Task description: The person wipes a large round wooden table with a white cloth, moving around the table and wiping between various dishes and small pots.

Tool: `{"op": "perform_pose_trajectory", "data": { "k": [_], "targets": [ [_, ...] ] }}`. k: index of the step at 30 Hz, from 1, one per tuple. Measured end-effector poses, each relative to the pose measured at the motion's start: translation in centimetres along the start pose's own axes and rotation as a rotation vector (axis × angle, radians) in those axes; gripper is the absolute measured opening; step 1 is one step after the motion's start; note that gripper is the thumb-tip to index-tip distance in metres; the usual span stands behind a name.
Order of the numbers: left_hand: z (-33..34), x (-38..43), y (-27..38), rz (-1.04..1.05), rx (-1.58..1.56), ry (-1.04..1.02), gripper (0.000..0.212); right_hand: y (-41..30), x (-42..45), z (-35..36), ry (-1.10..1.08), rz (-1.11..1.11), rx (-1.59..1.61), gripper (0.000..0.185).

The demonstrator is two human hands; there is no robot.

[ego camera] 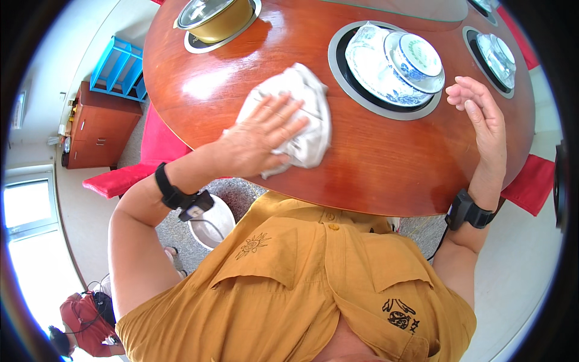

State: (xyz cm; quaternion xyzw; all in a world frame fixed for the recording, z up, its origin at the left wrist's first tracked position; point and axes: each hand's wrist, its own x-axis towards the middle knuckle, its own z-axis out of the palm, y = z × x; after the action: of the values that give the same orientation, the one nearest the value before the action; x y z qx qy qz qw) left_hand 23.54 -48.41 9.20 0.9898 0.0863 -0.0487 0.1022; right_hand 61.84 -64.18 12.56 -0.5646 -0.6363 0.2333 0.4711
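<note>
My left hand (260, 135) lies flat with its fingers spread on a crumpled white cloth (312, 113), which rests on the glossy reddish-brown wooden table (384, 163). Beneath the palm, part of the cloth is hidden. My right hand (484, 117) is at the table's right side, fingers loosely bent and nothing held. Just left of it stands a stack of blue-and-white bowls and plates (418, 56), partly in clear plastic wrap, on a black round inset (350, 86) with a silver rim. The top bowl is upside down.
A gold pot (221, 22) with a glass lid sits at the upper left. More wrapped tableware (497, 61) stands far right. Red chairs (158, 145) border the table. A white bucket (212, 226) is on the floor. A person (86, 321) is at the lower left.
</note>
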Motion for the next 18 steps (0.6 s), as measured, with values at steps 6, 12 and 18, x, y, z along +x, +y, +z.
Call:
{"op": "perform_pose_trajectory", "data": {
  "k": [6, 12, 18],
  "targets": [
    [0.7, 4.1, 5.1, 0.342, -0.129, 0.069, 0.076, 0.8, 0.3, -0.1, 0.017, 0.059, 0.041, 0.029],
    [0.6, 1.7, 4.9, 0.254, -0.124, 0.054, 0.078, 1.4, 0.7, 0.0, 0.009, 0.111, 0.018, 0.028],
    [0.6, -5.7, 0.9, -0.08, -0.064, 0.115, 0.078, 1.7, 0.4, 0.2, 0.025, 0.151, -0.093, 0.028]
  ]
}}
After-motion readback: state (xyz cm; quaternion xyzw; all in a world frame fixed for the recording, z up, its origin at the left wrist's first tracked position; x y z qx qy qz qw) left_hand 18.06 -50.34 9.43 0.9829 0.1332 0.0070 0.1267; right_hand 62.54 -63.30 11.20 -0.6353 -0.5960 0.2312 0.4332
